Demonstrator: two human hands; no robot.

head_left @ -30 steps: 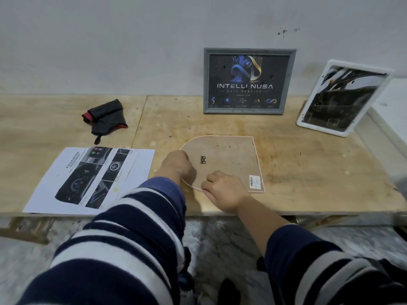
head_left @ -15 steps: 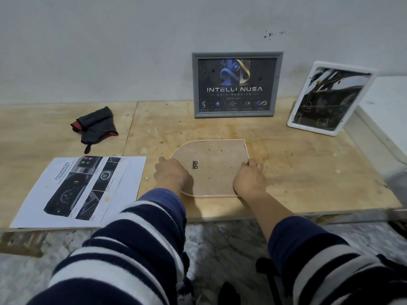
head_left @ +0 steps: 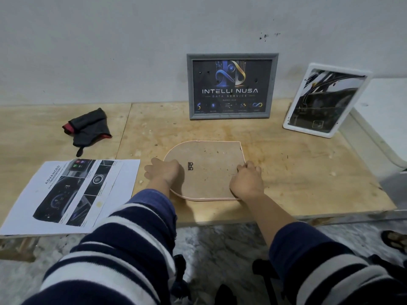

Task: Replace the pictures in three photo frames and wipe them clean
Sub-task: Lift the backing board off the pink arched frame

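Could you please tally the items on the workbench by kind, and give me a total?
Photo frames: 3 – grey frame, white frame, arched frame lying face down
Printed sheets: 1 – printed sheet
Cloths: 1 – dark cloth
Total: 5

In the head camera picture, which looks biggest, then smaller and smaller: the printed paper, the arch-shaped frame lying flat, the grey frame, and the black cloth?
1. Printed paper, though it lies nearer the camera.
2. and 3. Arch-shaped frame and grey frame look alike; the grey one stands farther back, so I won't rank them.
4. Black cloth, clearly smallest.
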